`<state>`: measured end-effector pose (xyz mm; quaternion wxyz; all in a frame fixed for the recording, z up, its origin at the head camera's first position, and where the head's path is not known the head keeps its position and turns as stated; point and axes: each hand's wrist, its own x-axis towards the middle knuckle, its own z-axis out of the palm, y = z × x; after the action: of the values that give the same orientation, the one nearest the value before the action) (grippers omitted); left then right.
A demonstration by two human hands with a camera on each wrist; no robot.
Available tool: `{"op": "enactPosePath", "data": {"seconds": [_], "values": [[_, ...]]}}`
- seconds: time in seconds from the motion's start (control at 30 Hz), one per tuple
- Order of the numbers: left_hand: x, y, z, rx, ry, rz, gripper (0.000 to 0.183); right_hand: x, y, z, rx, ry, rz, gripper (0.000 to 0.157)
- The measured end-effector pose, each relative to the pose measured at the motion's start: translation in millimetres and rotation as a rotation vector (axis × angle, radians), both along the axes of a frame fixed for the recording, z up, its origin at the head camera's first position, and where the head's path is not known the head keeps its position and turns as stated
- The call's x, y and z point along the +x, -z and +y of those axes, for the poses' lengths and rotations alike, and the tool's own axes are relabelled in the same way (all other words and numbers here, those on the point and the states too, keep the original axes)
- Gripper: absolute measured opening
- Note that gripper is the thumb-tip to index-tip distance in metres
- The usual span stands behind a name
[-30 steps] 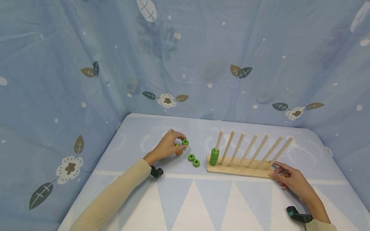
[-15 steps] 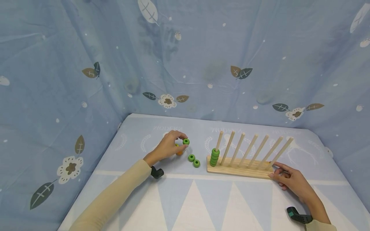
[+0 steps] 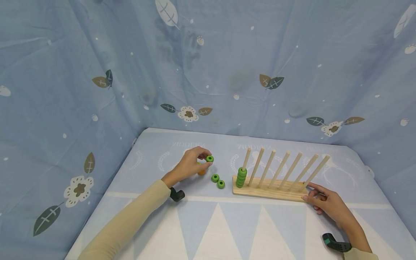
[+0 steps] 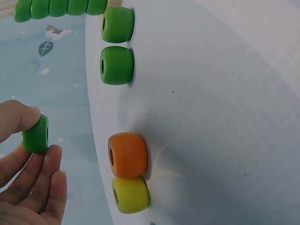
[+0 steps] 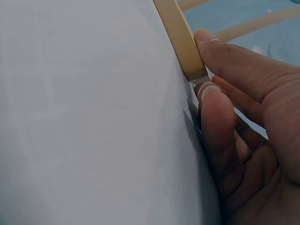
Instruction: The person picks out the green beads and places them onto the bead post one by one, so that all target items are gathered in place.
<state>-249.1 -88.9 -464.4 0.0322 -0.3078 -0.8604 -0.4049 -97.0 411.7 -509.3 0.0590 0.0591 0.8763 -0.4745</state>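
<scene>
Left hand [image 3: 194,164]: narrow grip, thumb and fingertips pinching a green bead [image 4: 35,136], raised off the tabletop [image 3: 201,224]. Hole visible on the bead's upper face in the head view.

Below that hand: an orange bead [image 4: 129,155] and a yellow bead [image 4: 131,195], touching each other on the tabletop; the hand partly covers both in the head view. Between them and the rack [image 3: 269,193], two more loose beads, a near green [image 3: 221,184] and a far green [image 3: 215,177], just beside each other, holes up.

Right hand [image 3: 328,204]: grip closed on the right end of the rack's wooden base, one finger at the far edge, thumb at the near. Rack sits on the tabletop, seven slanting pegs. Leftmost peg carries a stack [image 3: 241,177] of five green beads; upper part of that peg bare.

Behind: blue cloth [image 3: 227,54], leaf and flower print. Person's sleeve [image 3: 130,224] pale beige.
</scene>
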Motion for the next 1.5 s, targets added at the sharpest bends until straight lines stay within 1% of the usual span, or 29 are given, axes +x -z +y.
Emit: {"op": "enactPosePath", "data": {"seconds": [0.17, 0.5, 0.83, 1.1, 1.17, 1.4, 1.5], "values": [[0.4, -0.5, 0, 0.008, 0.005, 0.000, 0.027, 0.1, -0.7, -1, -0.002, 0.001, 0.001, 0.078], [1.5, -4.5, 3, -0.010, 0.007, 0.015, 0.024, 0.2, 0.7, 0, 0.012, 0.002, -0.003, 0.078], [4.6, -9.6, 4, -0.018, 0.036, 0.062, 0.028, 0.3, 0.5, -1, 0.014, -0.002, 0.002, 0.078], [6.5, -15.4, 7, -0.024, 0.047, 0.055, 0.029, 0.4, 1.5, 0, 0.023, -0.004, 0.008, 0.077], [6.8, -16.9, 7, -0.022, 0.053, 0.061, 0.029, 0.5, 2.2, 0, 0.029, -0.006, 0.013, 0.077], [6.9, -21.0, 8, -0.030, 0.066, 0.123, 0.028, 0.6, 3.4, 1, -0.001, 0.006, 0.025, 0.076], [7.7, -23.0, 8, -0.027, 0.071, 0.123, 0.028, 0.2, 2.0, 1, -0.015, -0.006, 0.022, 0.076]]}}
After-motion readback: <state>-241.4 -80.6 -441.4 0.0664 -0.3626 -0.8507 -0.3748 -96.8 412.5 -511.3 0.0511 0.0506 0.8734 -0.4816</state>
